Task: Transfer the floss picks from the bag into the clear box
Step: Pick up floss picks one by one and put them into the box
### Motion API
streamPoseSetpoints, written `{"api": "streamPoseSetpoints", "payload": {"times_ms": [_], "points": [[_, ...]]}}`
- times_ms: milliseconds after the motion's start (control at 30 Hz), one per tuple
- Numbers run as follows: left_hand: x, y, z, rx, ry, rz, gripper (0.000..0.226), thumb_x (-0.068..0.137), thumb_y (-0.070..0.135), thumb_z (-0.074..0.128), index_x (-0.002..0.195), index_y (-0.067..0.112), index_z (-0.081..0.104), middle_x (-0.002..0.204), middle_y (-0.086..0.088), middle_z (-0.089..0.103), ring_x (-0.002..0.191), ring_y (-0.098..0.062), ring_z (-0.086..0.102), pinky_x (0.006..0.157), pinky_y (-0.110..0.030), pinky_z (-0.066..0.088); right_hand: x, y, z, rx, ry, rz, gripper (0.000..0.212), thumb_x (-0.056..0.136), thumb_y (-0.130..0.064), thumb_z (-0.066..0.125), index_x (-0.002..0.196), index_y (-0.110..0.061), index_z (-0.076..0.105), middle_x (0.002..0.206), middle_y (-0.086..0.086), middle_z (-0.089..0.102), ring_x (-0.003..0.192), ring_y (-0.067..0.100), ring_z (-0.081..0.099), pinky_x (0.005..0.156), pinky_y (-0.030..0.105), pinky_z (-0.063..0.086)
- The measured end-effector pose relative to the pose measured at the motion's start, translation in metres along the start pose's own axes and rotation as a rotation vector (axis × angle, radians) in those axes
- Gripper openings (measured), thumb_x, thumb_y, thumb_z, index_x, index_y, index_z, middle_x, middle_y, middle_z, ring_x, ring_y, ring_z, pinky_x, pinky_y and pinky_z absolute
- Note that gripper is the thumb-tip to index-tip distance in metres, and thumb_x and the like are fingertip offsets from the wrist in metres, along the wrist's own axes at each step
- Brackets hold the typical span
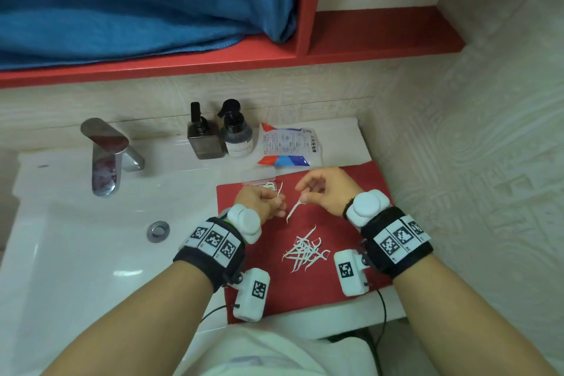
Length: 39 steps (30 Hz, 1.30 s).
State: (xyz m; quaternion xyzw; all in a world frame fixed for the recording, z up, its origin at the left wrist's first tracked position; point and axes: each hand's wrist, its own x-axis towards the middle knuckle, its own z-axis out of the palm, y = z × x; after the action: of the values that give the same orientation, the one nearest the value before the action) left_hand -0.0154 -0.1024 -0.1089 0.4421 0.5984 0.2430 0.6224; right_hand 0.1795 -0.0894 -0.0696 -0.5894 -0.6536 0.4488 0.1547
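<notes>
Roughly midway, by the look of it: the floss pick bag (288, 145) lies flat at the back of the counter (189, 159), beside two dark pump bottles (219, 134), and it looks emptied out, since the picks are now loose on the red mat (341, 180). A tangled pile of floss picks (305, 250) sits on the mat between the two wrists, well apart from the clear box (259, 177), which lies at the mat's far edge just beyond the left hand (261, 201). The box is see-through and partly hidden by that hand, so its fill is hard to read; a few white picks seem to be inside or at its rim. Left hand has fingers curled, pinching a single floss pick (279, 189) that stands up just beside the box, so likely being fed in. Right hand (325, 192) pinches another floss pick (294, 207) by its head, the stem hanging down over the mat, other fingers loosely curled. Judgement: bag step done, box loading started, most picks still in the pile and left to move. Sink and faucet (106, 156) to the left, not involved.
</notes>
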Motion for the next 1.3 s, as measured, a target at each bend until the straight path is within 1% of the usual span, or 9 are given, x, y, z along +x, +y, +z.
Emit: {"api": "streamPoseSetpoints", "payload": {"times_ms": [100,233,400,633,767,900,1067,1200,1300], "points": [[-0.002,-0.002,-0.001,0.025,-0.087,0.007,0.011,0.091,0.004,0.06,0.093,-0.003,0.069,0.074,-0.008,0.07,0.058,-0.008,0.069,0.056,-0.02,0.053,-0.002,0.001,0.004,0.006,-0.002,-0.007,0.023,0.074,-0.011,0.081,0.081,-0.029,0.07,0.074,-0.008,0.069,0.067,0.006,0.061,0.071,0.023,0.052],[-0.006,0.007,0.001,-0.072,-0.279,-0.028,0.011,0.092,0.002,0.058,0.092,0.001,0.068,0.079,-0.008,0.073,0.072,-0.017,0.073,0.066,-0.024,0.058,0.001,-0.002,0.005,0.059,0.134,-0.041,0.028,0.074,-0.009,0.081,0.075,-0.028,0.059,0.077,-0.004,0.068,0.07,0.013,0.063,0.071,0.027,0.052],[-0.007,0.019,-0.005,-0.142,-0.332,0.019,0.015,0.091,0.001,0.058,0.103,-0.004,0.066,0.084,-0.011,0.074,0.077,-0.021,0.073,0.071,-0.028,0.059,0.006,-0.009,0.003,0.145,0.215,-0.098,0.032,0.075,-0.01,0.081,0.071,-0.026,0.053,0.079,0.001,0.071,0.076,0.022,0.069,0.079,0.038,0.058],[-0.006,0.036,-0.008,-0.174,-0.319,0.071,0.014,0.09,0.003,0.06,0.1,-0.001,0.068,0.084,-0.011,0.074,0.076,-0.024,0.073,0.071,-0.029,0.058,0.007,-0.02,-0.001,0.312,0.217,-0.09,0.016,0.078,-0.005,0.079,0.089,-0.017,0.074,0.08,0.001,0.074,0.07,0.011,0.071,0.071,0.026,0.058],[-0.006,0.046,-0.009,-0.219,-0.284,0.114,0.021,0.09,0.005,0.06,0.106,-0.008,0.065,0.087,-0.015,0.073,0.078,-0.025,0.072,0.072,-0.03,0.058,0.01,-0.028,-0.005,0.293,0.222,-0.098,0.023,0.08,-0.003,0.077,0.097,-0.018,0.076,0.09,-0.006,0.075,0.088,0.007,0.072,0.087,0.024,0.056],[-0.005,0.056,-0.014,-0.218,-0.268,0.146,0.016,0.089,0.004,0.06,0.101,-0.005,0.066,0.083,-0.01,0.074,0.076,-0.022,0.073,0.071,-0.029,0.059,0.011,-0.04,-0.005,0.309,0.216,-0.114,0.031,0.081,-0.002,0.075,0.111,-0.011,0.073,0.101,-0.005,0.073,0.095,0.003,0.07,0.092,0.021,0.053],[-0.005,0.061,-0.017,-0.115,-0.236,0.187,0.014,0.088,0.0,0.062,0.099,-0.007,0.067,0.081,-0.009,0.074,0.075,-0.021,0.073,0.069,-0.026,0.058,0.011,-0.047,-0.002,0.289,0.26,-0.136,0.027,0.078,-0.007,0.079,0.103,-0.015,0.074,0.094,-0.002,0.076,0.09,0.009,0.073,0.089,0.029,0.057],[-0.008,0.064,-0.017,-0.122,-0.219,0.213,0.021,0.089,0.002,0.062,0.106,-0.008,0.066,0.092,-0.015,0.073,0.083,-0.021,0.073,0.07,-0.024,0.056,0.01,-0.049,-0.003,0.305,0.297,-0.151,0.02,0.078,-0.01,0.08,0.095,-0.019,0.074,0.092,0.0,0.077,0.087,0.011,0.073,0.086,0.033,0.059],[-0.014,0.064,-0.016,-0.114,-0.174,0.237,0.018,0.09,0.002,0.06,0.102,-0.009,0.066,0.082,-0.009,0.073,0.068,-0.013,0.072,0.062,-0.018,0.052,0.009,-0.052,-0.002,0.287,0.297,-0.137,0.016,0.078,-0.013,0.08,0.093,-0.018,0.076,0.09,0.0,0.077,0.086,0.011,0.073,0.086,0.034,0.059]]}}
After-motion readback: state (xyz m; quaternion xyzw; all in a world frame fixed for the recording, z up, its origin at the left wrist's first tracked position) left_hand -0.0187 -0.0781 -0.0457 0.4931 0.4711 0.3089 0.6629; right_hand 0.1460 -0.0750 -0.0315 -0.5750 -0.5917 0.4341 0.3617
